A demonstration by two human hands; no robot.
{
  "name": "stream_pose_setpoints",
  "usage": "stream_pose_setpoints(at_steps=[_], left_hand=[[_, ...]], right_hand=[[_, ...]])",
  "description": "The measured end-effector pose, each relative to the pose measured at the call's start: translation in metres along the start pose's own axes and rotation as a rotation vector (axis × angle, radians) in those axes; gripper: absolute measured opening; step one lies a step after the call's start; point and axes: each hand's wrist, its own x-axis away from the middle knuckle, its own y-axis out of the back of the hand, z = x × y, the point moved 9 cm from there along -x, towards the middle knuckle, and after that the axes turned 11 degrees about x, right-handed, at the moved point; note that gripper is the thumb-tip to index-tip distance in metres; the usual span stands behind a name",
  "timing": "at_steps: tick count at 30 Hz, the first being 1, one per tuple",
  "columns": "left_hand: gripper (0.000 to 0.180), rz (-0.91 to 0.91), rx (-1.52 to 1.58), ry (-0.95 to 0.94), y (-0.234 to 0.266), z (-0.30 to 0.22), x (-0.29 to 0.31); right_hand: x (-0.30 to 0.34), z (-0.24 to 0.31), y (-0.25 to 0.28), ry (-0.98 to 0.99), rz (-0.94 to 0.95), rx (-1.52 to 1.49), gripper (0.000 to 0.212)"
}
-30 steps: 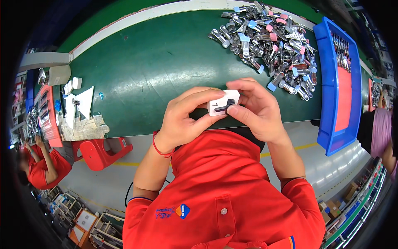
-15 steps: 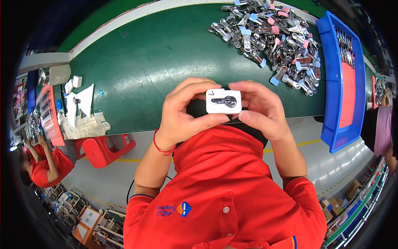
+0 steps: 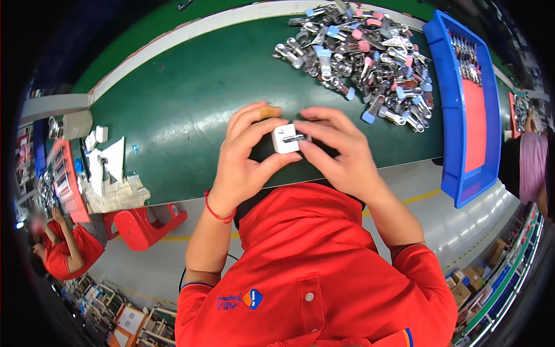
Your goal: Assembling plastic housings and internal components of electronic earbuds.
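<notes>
Over the near edge of the green table, my left hand [image 3: 245, 153] grips a small white block [image 3: 282, 134] between thumb and fingers. A mark is drawn on the block's upper face. My right hand [image 3: 341, 147] pinches the round end of a small dark part [image 3: 292, 139] with a narrow, shiny stem, its thumb and fingertips closed on it. The part stands tilted at the block's right side; whether it still touches the block is hard to tell. Beyond my hands lies a heap of metal clips [image 3: 370, 63] with pink and blue tips.
A blue tray [image 3: 448, 139] with a red sheet and a row of clips stands at the right. White pieces [image 3: 115, 159] and taped cardboard [image 3: 118, 194] lie at the table's left end. A red stool [image 3: 141, 228] and a seated person [image 3: 72, 248] are further left.
The dark part lay flat on the white block; now its round end is tilted up in my right fingers. Both hands and the block have shifted slightly left.
</notes>
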Motion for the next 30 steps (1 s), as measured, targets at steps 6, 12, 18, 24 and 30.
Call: stream_pose_setpoints(at_steps=[6, 12, 18, 24, 30], left_hand=[[0.051, -0.021, -0.136, 0.090, 0.001, 0.005, -0.005], [0.046, -0.083, 0.121, 0.155, 0.008, -0.011, 0.000], [0.035, -0.078, 0.789, 0.426, -0.009, 0.018, 0.011], [0.031, -0.102, 0.907, 0.420, -0.011, 0.019, 0.013], [0.030, -0.179, 1.458, 0.557, -0.020, 0.031, 0.019]], right_hand=[[-0.002, 0.009, 0.004, 0.204, -0.100, 0.271, 0.029], [-0.004, 0.042, 0.013, 0.428, -0.117, 0.314, 0.033], [-0.018, 0.029, 0.033, 0.273, -0.182, 0.415, 0.034], [-0.043, 0.000, 0.041, 0.166, -0.290, 0.827, 0.028], [-0.042, -0.013, 0.046, 0.035, -0.195, 0.661, 0.021]])
